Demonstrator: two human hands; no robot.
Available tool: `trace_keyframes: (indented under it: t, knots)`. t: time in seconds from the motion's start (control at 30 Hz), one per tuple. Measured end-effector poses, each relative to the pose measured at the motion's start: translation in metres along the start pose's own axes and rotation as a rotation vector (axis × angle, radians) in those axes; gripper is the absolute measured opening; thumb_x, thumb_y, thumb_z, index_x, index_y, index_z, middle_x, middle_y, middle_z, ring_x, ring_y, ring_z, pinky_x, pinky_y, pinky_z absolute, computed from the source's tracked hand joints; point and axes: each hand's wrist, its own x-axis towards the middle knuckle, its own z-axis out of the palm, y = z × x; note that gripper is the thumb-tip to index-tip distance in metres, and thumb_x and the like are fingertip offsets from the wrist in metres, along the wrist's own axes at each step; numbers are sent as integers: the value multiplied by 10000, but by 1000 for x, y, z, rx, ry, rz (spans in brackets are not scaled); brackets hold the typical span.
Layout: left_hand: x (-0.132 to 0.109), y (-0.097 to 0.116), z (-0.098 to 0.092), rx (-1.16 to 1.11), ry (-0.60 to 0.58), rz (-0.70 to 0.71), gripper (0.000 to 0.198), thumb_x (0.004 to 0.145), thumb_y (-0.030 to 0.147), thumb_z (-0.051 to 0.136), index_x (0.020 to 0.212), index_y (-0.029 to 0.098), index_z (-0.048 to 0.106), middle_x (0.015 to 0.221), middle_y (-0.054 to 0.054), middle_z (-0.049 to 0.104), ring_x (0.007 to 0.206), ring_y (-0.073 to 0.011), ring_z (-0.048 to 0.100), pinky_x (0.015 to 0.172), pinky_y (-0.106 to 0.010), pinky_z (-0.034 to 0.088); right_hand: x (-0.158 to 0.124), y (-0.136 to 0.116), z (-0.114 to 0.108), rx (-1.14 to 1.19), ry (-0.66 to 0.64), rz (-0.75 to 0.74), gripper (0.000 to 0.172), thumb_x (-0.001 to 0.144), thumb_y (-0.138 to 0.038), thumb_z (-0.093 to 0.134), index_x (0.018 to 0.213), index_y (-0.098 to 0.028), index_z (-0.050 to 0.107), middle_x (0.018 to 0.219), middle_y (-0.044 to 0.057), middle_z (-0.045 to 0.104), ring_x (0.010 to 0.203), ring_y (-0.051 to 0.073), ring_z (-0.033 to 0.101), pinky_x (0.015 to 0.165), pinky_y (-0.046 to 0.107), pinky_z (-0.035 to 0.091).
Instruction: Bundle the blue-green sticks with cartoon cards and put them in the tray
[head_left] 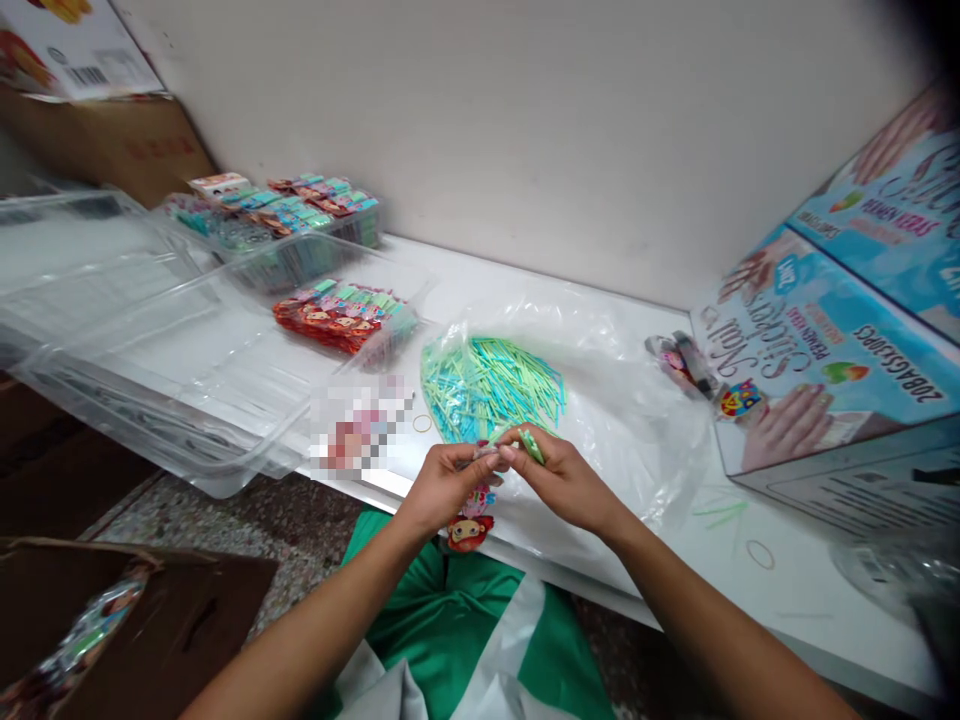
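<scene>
My left hand (441,490) is closed, pinching the top of a small printed packet (470,530) with a red-haired cartoon face. The packet hangs below my fingers at the table's front edge. My right hand (566,480) meets it, thumb and fingertips pressed together at the packet's top. A few short light-green sticks (532,446) are tucked in my right fingers. Just beyond both hands lies a pile of thin green and blue sticks (499,385) on a clear plastic bag (630,430). My fingertips partly hide the packet's upper end.
Clear plastic bins (225,480) stand at left, near a stack of red cartoon packets (337,318). Behind is a tub (300,250) of packets. A blue printed carton (825,350) stands right. Rubber bands (760,555) lie on the white table. An open cardboard box (217,610) sits lower left.
</scene>
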Motion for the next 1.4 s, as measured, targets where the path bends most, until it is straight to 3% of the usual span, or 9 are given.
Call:
trace_keyframes:
  t: [0.13, 0.27, 0.43, 0.57, 0.67, 0.77, 0.93, 1.17, 1.4]
  knots:
    - [2, -6, -6, 136, 47, 65, 254, 720, 363, 685, 713, 111, 722, 700, -63, 689, 703, -166, 609, 667, -266, 466, -2, -9, -13, -138, -102, 67, 365, 928, -447, 361, 1180, -244, 531, 751, -13, 618, 700, 144, 579, 703, 277, 432]
    - [2, -8, -6, 160, 88, 100, 235, 705, 347, 699, 677, 114, 706, 658, -44, 670, 653, -144, 584, 620, -243, 439, 0, -13, -24, -250, -166, 42, 384, 931, -454, 349, 1209, -258, 526, 943, 20, 649, 894, 182, 598, 823, 314, 424]
    - [0, -6, -3, 85, 145, 72, 241, 616, 321, 763, 600, 120, 631, 529, 13, 595, 486, -89, 492, 504, -210, 364, 1, -17, -28, -329, -254, 65, 434, 921, -432, 377, 1288, -215, 452, 1066, 70, 645, 982, 221, 589, 869, 369, 422]
    - [-3, -3, -3, 213, 144, 111, 240, 653, 339, 731, 608, 127, 628, 567, 4, 610, 532, -106, 525, 537, -218, 387, 1, -18, -28, -357, -334, 60, 503, 900, -337, 418, 1378, -195, 353, 1355, 106, 479, 1216, 248, 463, 991, 403, 352]
    - [-5, -2, -3, 393, 149, 205, 195, 711, 337, 679, 695, 143, 671, 673, -14, 653, 663, -139, 583, 648, -237, 433, 2, -16, -29, -373, -403, 65, 567, 888, -306, 428, 1420, -171, 286, 1437, 120, 373, 1308, 252, 356, 1044, 409, 296]
    - [-8, 0, -3, 533, 123, 281, 180, 759, 330, 623, 788, 166, 690, 728, -13, 660, 714, -146, 592, 684, -239, 449, 5, -16, -28, -357, -427, 36, 524, 895, -336, 427, 1388, -174, 356, 1388, 120, 445, 1261, 264, 419, 1015, 415, 330]
    - [-13, 3, -2, 597, 71, 252, 230, 798, 369, 556, 811, 175, 678, 714, 3, 627, 604, -113, 549, 522, -198, 431, 8, -21, -24, -298, -419, -20, 310, 914, -330, 404, 1126, -224, 604, 1048, 43, 682, 960, 220, 609, 849, 347, 444]
    - [-12, 4, -2, 600, 102, 242, 218, 759, 392, 595, 773, 186, 665, 635, 16, 616, 562, -113, 556, 494, -199, 430, 9, -16, -26, -434, -473, 37, 504, 880, -314, 420, 1360, -163, 412, 1255, 127, 571, 1122, 260, 541, 908, 369, 409]
    - [-12, -1, -6, 728, 81, 330, 130, 788, 276, 565, 819, 188, 656, 765, -6, 667, 716, -147, 607, 626, -232, 455, 16, -19, -27, -587, -612, 73, 549, 810, -211, 442, 1350, -116, 405, 1022, 147, 668, 870, 246, 624, 699, 310, 439]
